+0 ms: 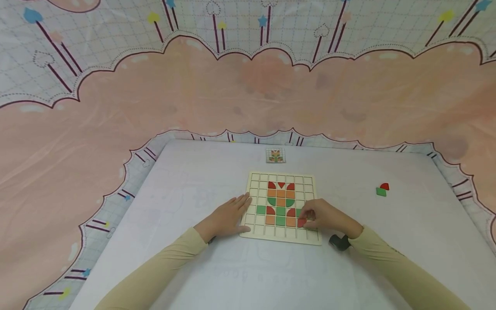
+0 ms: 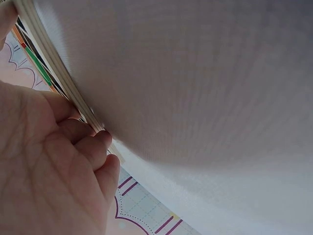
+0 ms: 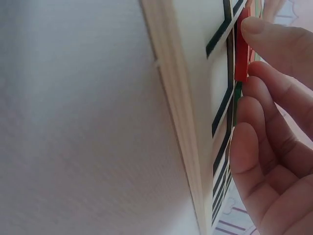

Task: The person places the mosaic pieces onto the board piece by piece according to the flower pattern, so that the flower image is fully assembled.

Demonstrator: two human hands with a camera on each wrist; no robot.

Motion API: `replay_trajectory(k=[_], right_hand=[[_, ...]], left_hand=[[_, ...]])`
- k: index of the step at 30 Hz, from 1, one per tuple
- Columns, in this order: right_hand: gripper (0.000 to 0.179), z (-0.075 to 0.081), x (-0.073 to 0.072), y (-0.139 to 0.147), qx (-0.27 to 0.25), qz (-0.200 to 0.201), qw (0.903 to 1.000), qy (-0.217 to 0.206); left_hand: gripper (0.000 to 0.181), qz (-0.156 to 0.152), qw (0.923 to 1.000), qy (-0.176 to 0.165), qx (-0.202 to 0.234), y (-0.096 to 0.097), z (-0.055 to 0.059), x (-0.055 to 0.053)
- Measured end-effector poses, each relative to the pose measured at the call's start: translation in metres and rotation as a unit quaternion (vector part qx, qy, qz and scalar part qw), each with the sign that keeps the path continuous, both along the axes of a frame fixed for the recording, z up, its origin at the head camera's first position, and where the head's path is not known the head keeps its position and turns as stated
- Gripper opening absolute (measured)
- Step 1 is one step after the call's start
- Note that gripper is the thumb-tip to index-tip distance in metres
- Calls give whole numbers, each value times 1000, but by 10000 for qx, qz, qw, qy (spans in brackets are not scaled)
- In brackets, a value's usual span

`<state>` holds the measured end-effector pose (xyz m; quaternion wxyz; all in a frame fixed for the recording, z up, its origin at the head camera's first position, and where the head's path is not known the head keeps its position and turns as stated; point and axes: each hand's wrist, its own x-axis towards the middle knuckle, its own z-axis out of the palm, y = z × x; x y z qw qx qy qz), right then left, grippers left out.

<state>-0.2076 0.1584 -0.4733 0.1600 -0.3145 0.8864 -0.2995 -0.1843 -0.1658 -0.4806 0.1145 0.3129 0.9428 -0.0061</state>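
Observation:
On the white table lies a square wooden grid board (image 1: 254, 221) with red, orange and green tiles in a flower-like pattern. My left hand (image 1: 229, 216) rests along its left edge, fingers stretched out and thumb near the front corner. The left wrist view shows the fingertips (image 2: 102, 139) against the board's layered side. Over the right part of the board, my right hand (image 1: 323, 215) pinches a red quarter-circle tile (image 1: 301, 222) between thumb and fingers. Seen close in the right wrist view, that red tile (image 3: 241, 54) sits at the grid surface, and the other fingers curl beside it.
Behind the board lies a small pattern card (image 1: 275, 155). To the right, a loose green tile (image 1: 381, 192) and a red tile (image 1: 385, 186) lie close together. A black object (image 1: 339, 242) is at the right wrist. A patterned cloth (image 1: 248, 94) rises behind the table (image 1: 186, 172).

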Motion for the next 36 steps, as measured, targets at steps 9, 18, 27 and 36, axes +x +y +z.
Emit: replay_trajectory(k=[9,18,27,36], right_hand=[[9,1,1,0,91,-61,9999,45],[10,1,0,-3,162,-137,9997,80],[10,1,1,-3,46,-160,9998,129],[16,9,-10,27,-415,-126,9991,6]], left_hand=[[88,-12,10000,16,-11,-1,-2,-1],[88,12,10000,-28,12,0,-2,-1],[88,67,10000,-68,-8,0,0,0],[88,46,10000,-70,5,0,-1,0]])
